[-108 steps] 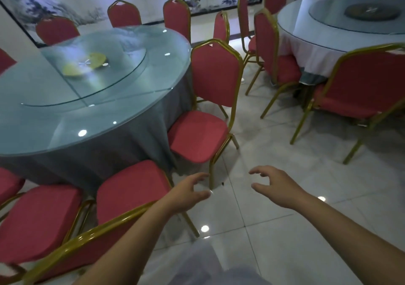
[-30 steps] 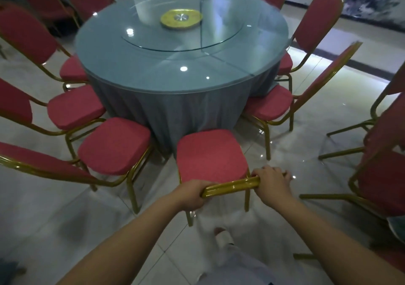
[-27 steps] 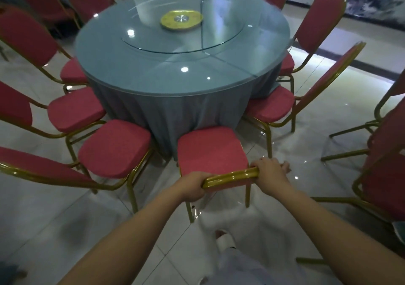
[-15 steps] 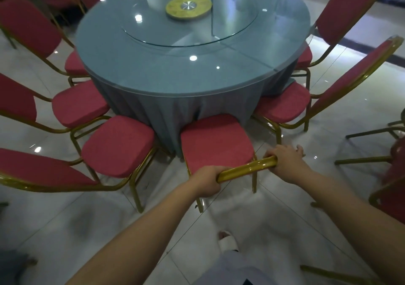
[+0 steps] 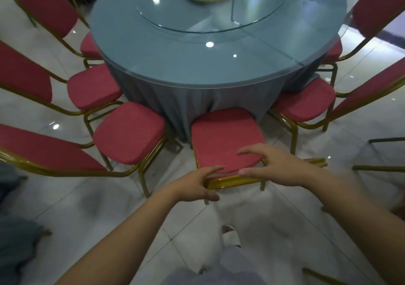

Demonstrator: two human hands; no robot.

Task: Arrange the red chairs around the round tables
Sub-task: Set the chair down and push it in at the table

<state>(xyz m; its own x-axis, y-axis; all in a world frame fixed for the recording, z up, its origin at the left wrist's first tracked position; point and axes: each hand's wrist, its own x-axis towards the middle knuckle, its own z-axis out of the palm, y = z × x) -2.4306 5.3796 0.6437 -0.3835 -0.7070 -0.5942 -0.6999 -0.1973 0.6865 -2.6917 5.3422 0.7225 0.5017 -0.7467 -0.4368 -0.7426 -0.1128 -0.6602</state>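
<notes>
Table (image 5: 197, 69); slack hands (image 5: 197, 187) (image 5: 278, 168) over chair (image 5: 223, 140)

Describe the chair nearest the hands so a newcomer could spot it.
Start at the round table with the grey cloth. The chair sits at its near edge, seat tucked against the cloth. Unlike its neighbours' full red backs, only its gold top rail shows, between the left hand and right hand.

Both hands are off the gold metal top rail (image 5: 232, 180) now: left hand (image 5: 197, 186) and right hand (image 5: 269, 166) go from gripping to fingers spread. Red-cushioned gold-framed chair (image 5: 225, 140) sits further in, seat front touching the grey skirt of the round glass-topped table (image 5: 197, 65).
</notes>
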